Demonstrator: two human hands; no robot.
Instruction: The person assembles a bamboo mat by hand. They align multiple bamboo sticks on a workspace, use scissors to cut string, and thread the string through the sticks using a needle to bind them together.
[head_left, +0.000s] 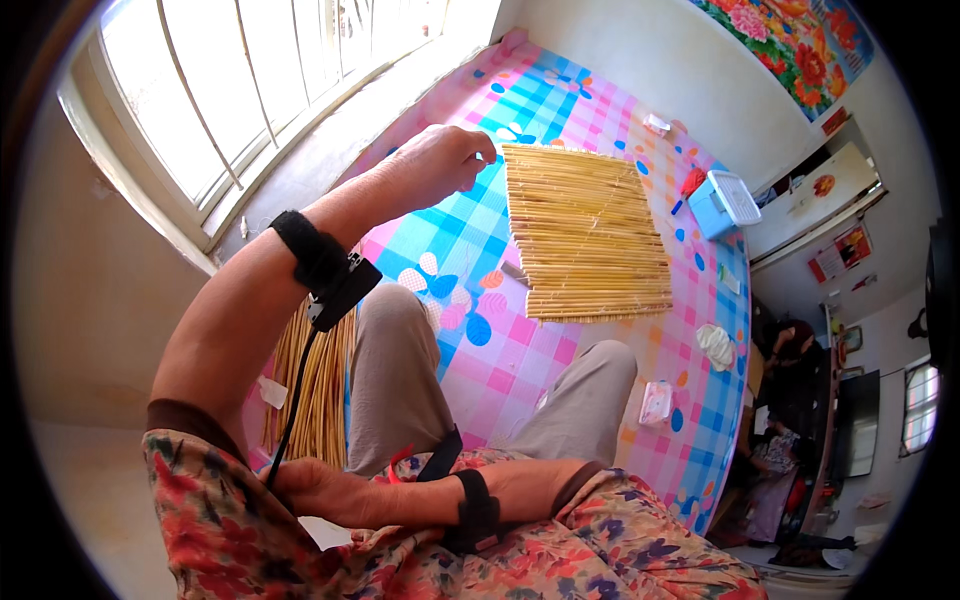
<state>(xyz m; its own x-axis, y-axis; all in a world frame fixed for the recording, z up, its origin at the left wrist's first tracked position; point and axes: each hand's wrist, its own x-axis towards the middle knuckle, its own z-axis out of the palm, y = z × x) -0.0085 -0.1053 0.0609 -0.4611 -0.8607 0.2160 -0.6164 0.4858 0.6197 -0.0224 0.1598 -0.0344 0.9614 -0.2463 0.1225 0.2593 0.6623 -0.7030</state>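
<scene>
Straw-yellow reeds (322, 385) lie in a loose bundle on the checked cloth (520, 350) just beside the person's bent leg, their long axis running away from the body; they sit below the raised left forearm and well short of the left hand (440, 165). That hand is lifted at the far end of the arm, fingers drawn together as if pinching something thin. It may be a thread or a single reed tip, but the view is too small to tell which.

Just to the right of the left hand, and slightly beyond it, lies the woven reed mat (590, 235), flat on the cloth, its near-left corner almost under the fingertips. The mat's reeds run crosswise to the person, so its woven length stretches from the hand back toward the knees.

The right hand (315, 490) is low against the lap, crossed over to the person's left side, loosely curled with nothing clearly in it; it is well apart from the mat and nearer the bundle. Of the two, the left hand is by far the closer to the mat. Farther right, a small blue box (722, 203) sits beyond the mat's far edge.
</scene>
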